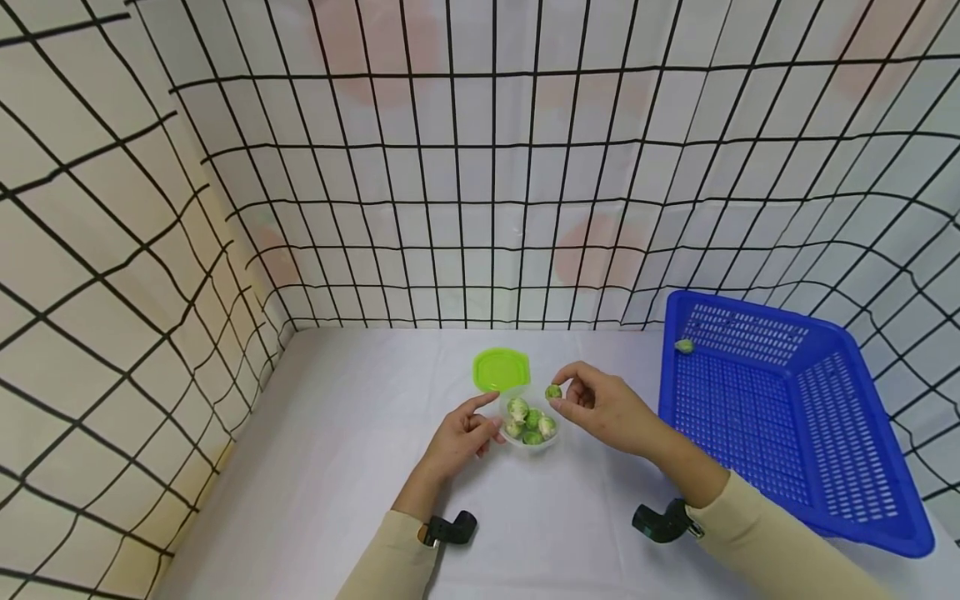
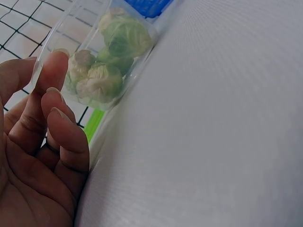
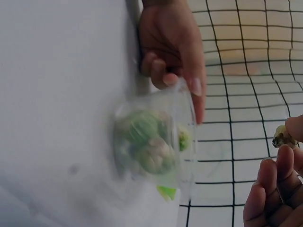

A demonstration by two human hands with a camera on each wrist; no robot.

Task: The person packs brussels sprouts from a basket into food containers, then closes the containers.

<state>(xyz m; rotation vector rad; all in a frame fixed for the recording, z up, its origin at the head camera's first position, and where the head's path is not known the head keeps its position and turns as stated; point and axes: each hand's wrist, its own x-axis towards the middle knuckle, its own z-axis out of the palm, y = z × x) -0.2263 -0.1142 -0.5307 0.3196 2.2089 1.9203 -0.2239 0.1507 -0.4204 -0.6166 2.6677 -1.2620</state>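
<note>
A clear plastic container [image 1: 531,450] stands on the white table with several Brussels sprouts [image 1: 517,408] inside. My left hand [image 1: 459,433] holds its left side, thumb [image 2: 53,71] against the wall and index finger along the rim. Above the right rim, my right hand [image 1: 611,410] pinches one small Brussels sprout [image 1: 553,391] between thumb and fingertips. In the right wrist view, that sprout [image 3: 283,137] shows at the right edge, partly covered by fingers. Just behind the container lies a bright green lid [image 1: 501,369].
A large blue plastic basket [image 1: 801,498] stands at the right, near the right forearm. One sprout [image 1: 684,346] lies in its far left corner. Black wire mesh [image 1: 493,200] rises behind the table and along both sides.
</note>
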